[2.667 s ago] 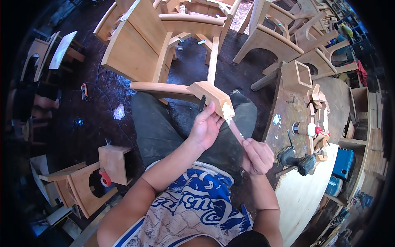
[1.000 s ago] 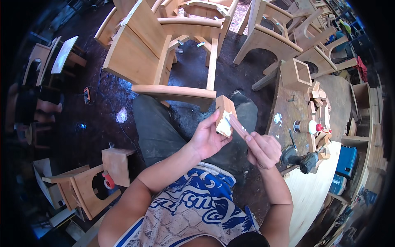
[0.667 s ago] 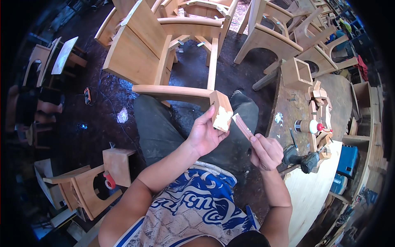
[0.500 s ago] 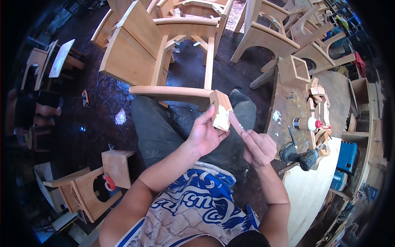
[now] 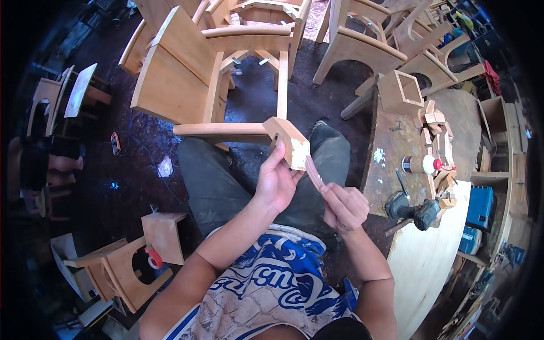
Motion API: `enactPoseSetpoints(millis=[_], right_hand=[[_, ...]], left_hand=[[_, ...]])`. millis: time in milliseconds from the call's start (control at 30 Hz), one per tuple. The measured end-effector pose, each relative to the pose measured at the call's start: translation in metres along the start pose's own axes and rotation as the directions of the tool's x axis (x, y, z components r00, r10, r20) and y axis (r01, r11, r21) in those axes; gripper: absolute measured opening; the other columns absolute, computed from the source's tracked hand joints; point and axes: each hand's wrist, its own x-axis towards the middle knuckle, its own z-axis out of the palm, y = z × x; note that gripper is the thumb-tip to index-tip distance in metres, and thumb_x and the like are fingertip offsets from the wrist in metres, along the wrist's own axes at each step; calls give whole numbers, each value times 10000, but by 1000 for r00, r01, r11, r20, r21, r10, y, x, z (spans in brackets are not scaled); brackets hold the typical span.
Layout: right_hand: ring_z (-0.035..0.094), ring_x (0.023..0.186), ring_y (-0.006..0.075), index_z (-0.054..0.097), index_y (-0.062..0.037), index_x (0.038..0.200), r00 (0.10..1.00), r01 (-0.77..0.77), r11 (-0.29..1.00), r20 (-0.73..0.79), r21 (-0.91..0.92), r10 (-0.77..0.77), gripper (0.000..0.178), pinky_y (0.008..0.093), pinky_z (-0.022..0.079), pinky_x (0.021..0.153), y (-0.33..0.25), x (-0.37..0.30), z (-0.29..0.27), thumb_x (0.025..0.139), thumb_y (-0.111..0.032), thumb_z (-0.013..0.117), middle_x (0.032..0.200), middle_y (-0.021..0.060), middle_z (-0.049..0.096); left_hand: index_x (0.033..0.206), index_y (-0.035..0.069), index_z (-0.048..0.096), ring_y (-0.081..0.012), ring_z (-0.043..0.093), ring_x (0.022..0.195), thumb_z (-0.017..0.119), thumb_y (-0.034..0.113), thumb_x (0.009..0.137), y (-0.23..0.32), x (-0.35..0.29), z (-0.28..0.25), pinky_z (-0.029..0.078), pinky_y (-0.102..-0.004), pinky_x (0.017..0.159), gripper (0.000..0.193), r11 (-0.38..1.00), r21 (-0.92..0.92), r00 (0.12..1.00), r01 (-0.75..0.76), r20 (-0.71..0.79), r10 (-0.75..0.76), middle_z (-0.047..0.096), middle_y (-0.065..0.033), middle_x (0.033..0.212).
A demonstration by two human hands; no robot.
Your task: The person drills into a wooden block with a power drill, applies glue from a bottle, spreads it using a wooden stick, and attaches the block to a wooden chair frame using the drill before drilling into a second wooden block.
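Note:
My left hand (image 5: 274, 186) grips a small wooden block (image 5: 285, 135), with the thumb on its near side and the fingers beneath. White glue (image 5: 300, 154) coats the end face of the block. Pinched in my right hand (image 5: 347, 207) is a thin wooden strip (image 5: 313, 171), whose far tip meets the glued edge. Just beyond the block, an unfinished wooden chair (image 5: 175, 73) lies in front of my knees, its near rail (image 5: 221, 130) passing close to the block.
On the workbench (image 5: 391, 136) to my right are a glue bottle (image 5: 419, 164) with a red cap, a cordless drill (image 5: 425, 214), several wood blocks (image 5: 433, 116) and a square wooden box (image 5: 400, 93). More chair frames (image 5: 362, 48) stand ahead. A tape roll (image 5: 153, 258) hangs at lower left.
Both hands have shifted left and slightly nearer, carrying the block and strip along. The block has turned so more of its top shows. The strip stays against the glued end.

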Motion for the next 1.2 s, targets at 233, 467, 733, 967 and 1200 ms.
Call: enactPoseSetpoints(millis=[233,467,733,967,1200], right_hand=[[635,594,177,777,-8,992,994,-39,996,-110,-77,30,326,281,480,505,-1,2,-6,674,60,789,893,97,735],[645,594,196,770,-11,968,986,-158,987,-55,-8,157,297,289,483,517,-4,-18,-1,682,65,776,867,114,744],[729,761,270,780,-67,999,801,-597,598,-353,-535,483,160,376,574,659,118,-153,-49,854,-12,740,940,108,748],[723,776,264,785,-97,1028,821,-539,458,-318,-707,475,171,365,571,673,138,-201,-53,869,-50,742,957,68,740],[721,781,271,783,-117,1041,807,-549,408,-334,-730,488,194,384,570,670,147,-199,-42,864,-59,728,969,68,730]], left_hand=[[1416,159,514,-177,590,1159,631,457,1008,-7,2,5,448,-378,1028,518,996,61,998,-61,-26,63,625,-22,1271],[1462,164,493,-204,588,1198,651,412,1005,2,12,-11,476,-381,1024,543,959,63,959,-275,-53,278,609,-32,1338],[1490,110,470,-193,581,1276,620,340,1032,28,17,-77,470,-381,1055,534,943,248,974,-223,15,226,603,-39,1397],[1373,2,554,-174,603,1211,632,235,1017,40,5,-113,436,-344,1060,432,858,373,922,-354,-17,388,650,-73,1288],[1337,-14,578,-164,636,1145,678,197,975,53,12,-163,451,-323,1041,430,706,603,897,-372,36,441,675,-87,1231]])
